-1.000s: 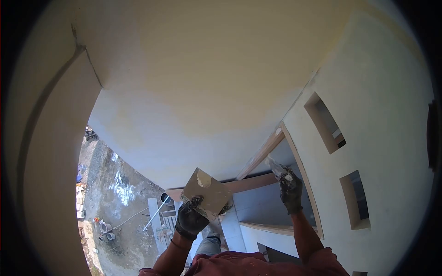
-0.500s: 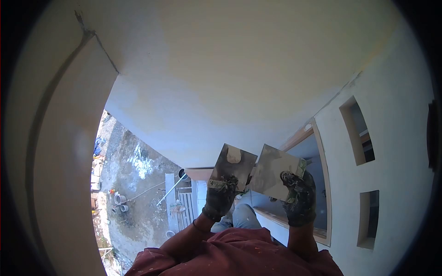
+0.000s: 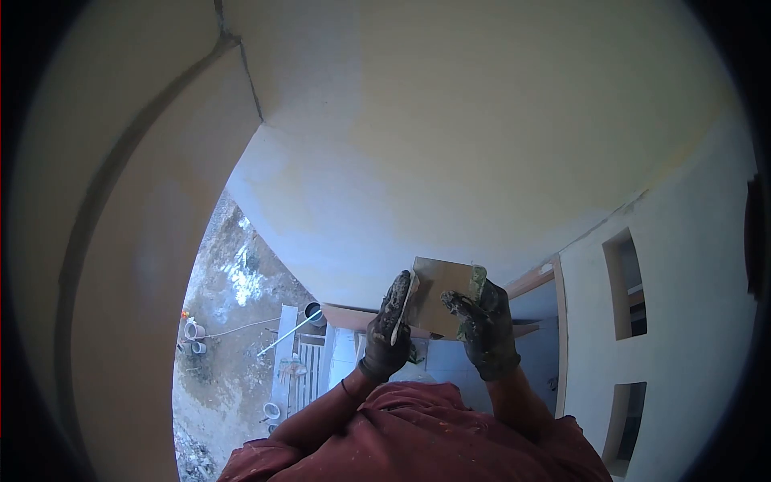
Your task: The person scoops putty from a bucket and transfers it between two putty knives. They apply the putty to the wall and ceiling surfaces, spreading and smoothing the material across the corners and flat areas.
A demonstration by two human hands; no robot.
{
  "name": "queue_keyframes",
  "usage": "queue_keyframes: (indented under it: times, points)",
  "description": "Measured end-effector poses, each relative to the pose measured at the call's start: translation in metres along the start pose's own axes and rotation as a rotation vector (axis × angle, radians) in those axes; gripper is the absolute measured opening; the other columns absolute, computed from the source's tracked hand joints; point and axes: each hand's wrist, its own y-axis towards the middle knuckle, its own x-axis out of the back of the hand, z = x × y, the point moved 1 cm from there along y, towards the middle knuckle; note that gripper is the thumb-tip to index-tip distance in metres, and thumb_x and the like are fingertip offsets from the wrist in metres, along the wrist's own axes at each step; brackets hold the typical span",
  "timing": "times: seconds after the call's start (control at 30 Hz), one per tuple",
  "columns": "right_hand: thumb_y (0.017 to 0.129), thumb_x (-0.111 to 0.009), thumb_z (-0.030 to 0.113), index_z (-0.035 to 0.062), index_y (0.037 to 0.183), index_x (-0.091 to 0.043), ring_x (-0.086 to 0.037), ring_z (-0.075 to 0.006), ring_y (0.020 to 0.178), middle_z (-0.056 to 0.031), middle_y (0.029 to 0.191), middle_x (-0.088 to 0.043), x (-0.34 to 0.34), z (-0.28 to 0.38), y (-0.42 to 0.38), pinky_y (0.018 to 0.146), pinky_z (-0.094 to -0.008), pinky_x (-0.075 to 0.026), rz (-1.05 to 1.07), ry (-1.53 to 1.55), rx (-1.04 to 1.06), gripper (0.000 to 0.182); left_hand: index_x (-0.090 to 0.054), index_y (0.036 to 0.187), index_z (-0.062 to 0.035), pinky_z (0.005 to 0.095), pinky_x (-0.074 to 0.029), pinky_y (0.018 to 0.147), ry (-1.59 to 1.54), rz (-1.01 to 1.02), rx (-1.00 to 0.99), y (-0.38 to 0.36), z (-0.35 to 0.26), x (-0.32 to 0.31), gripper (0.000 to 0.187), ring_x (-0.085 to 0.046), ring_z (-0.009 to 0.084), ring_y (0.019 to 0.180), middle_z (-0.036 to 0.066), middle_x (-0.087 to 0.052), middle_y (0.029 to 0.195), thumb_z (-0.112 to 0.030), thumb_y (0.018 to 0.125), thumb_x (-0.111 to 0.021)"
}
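Both my hands wear dark gloves caked with pale putty and are held in front of my chest. My right hand (image 3: 489, 336) grips a flat metal putty blade (image 3: 439, 291), its broad face toward me, the thumb pressed on it and a greenish strip along its right edge. A second putty blade (image 3: 404, 308) stands almost edge-on in my left hand (image 3: 387, 336), with pale putty along its rim. The two blades meet or overlap at the left edge of the right one. The far face of the left blade is hidden.
A large pale plastered surface (image 3: 450, 161) spreads ahead. At right, a wall holds recessed openings (image 3: 625, 281) and a wooden frame (image 3: 560, 337). Far below on the left lie a dark bucket (image 3: 314, 314), a white pole (image 3: 289, 333), a slatted rack (image 3: 307, 373) and pale buckets (image 3: 193, 330).
The left blade has turned from face-on to edge-on and come up against the right blade. My hands have drawn closer together, and the view has shifted.
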Motion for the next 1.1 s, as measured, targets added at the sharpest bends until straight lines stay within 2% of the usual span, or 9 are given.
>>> queue_keyframes:
  times: [0.33, 0.4, 0.53, 0.57, 0.63, 0.73, 0.8, 0.9, 1.1]
  points:
    - [0.075, -0.081, 0.008, 0.0078, 0.123, -0.064, -0.065, -0.0331, 0.102, -0.0184, 0.121, -0.064, 0.028, 0.001, 0.005, 0.086, -0.0417, -0.056, -0.011, 0.222, 0.081, 0.051, -0.052, 0.136, 0.0002, 0.0453, -0.047, 0.105, -0.422, 0.034, 0.315, -0.01, 0.059, -0.031, 0.057, -0.055, 0.0407, 0.123, 0.023, -0.058, 0.132, 0.001, 0.08, -0.062]
    - [0.078, -0.08, 0.009, 0.0054, 0.122, -0.063, -0.066, -0.0264, 0.101, -0.014, 0.116, -0.066, 0.033, -0.028, -0.023, 0.086, -0.038, -0.057, -0.135, 0.83, -0.552, 0.047, -0.062, 0.121, -0.0024, 0.0462, -0.054, 0.093, 0.105, 0.156, -0.068, 0.003, 0.048, -0.025, 0.042, -0.065, 0.0387, 0.102, 0.017, -0.067, 0.112, -0.01, 0.081, -0.071]
    - [0.087, -0.067, 0.01, 0.0003, 0.12, -0.061, -0.069, -0.0193, 0.096, -0.0082, 0.104, -0.069, 0.054, -0.064, -0.055, 0.083, -0.0342, -0.059, -0.427, 1.334, -0.796, 0.035, -0.064, 0.116, -0.0043, 0.0431, -0.056, 0.087, 0.241, 0.037, -0.395, 0.006, 0.044, -0.031, 0.035, -0.066, 0.0374, 0.101, 0.018, -0.066, 0.113, -0.003, 0.081, -0.068]
    - [0.089, -0.063, 0.011, -0.0004, 0.121, -0.061, -0.069, -0.0207, 0.096, -0.0083, 0.102, -0.069, 0.064, -0.062, -0.052, 0.083, -0.0357, -0.06, -0.521, 1.555, -0.841, 0.033, -0.064, 0.114, -0.0026, 0.0425, -0.056, 0.087, -0.13, 0.238, 0.117, 0.014, 0.036, -0.028, 0.031, -0.066, 0.0375, 0.102, 0.018, -0.067, 0.115, -0.002, 0.083, -0.067]
    - [0.086, -0.07, 0.007, 0.0003, 0.122, -0.06, -0.069, -0.0228, 0.098, -0.0088, 0.109, -0.068, 0.076, -0.064, -0.055, 0.085, -0.0371, -0.06, -0.342, 0.099, -0.521, 0.038, -0.065, 0.114, -0.0028, 0.0411, -0.056, 0.087, -0.311, 0.27, 0.176, 0.021, 0.03, -0.038, 0.027, -0.068, 0.0376, 0.098, 0.017, -0.07, 0.113, -0.004, 0.087, -0.067]
    - [0.087, -0.07, 0.013, -0.0017, 0.126, -0.057, -0.069, -0.0263, 0.096, -0.0124, 0.109, -0.065, 0.08, -0.09, -0.059, 0.078, -0.0385, -0.062, -0.774, 1.113, -0.839, 0.043, -0.074, 0.105, -0.0079, 0.0315, -0.059, 0.078, -0.026, 0.225, 0.008, 0.031, 0.019, -0.034, 0.016, -0.074, 0.0196, 0.084, 0.007, -0.078, 0.098, -0.014, 0.09, -0.073]
    - [0.087, -0.069, 0.012, -0.0037, 0.126, -0.056, -0.069, -0.0281, 0.098, -0.0161, 0.112, -0.064, 0.086, -0.101, -0.067, 0.076, -0.0403, -0.063, -0.598, 0.26, -0.566, 0.044, -0.074, 0.098, -0.0043, 0.0304, -0.058, 0.076, 0.234, 0.331, -0.239, 0.027, 0.026, -0.034, 0.016, -0.074, 0.0167, 0.08, 0.006, -0.078, 0.092, -0.013, 0.086, -0.078]
    - [0.087, -0.07, 0.007, -0.0002, 0.123, -0.06, -0.068, -0.0246, 0.1, -0.0143, 0.11, -0.066, 0.115, -0.122, -0.034, 0.08, -0.0391, -0.062, -0.863, 1.044, -0.582, 0.037, -0.073, 0.093, 0.0003, 0.0282, -0.057, 0.073, -0.236, 0.276, 0.285, 0.034, 0.008, -0.036, 0.02, -0.072, 0.0141, 0.078, 0.008, -0.078, 0.09, -0.013, 0.082, -0.083]
    - [0.089, -0.068, 0.009, -0.0019, 0.114, -0.067, -0.068, -0.0174, 0.087, -0.0059, 0.1, -0.071, 0.174, -0.248, -0.01, 0.079, -0.0331, -0.057, -1.07, 0.233, -0.611, 0.027, -0.069, 0.09, 0.0035, 0.0297, -0.057, 0.072, -0.318, 0.221, 0.35, 0.048, -0.007, -0.042, 0.03, -0.072, 0.0157, 0.077, 0.012, -0.076, 0.087, -0.017, 0.078, -0.088]
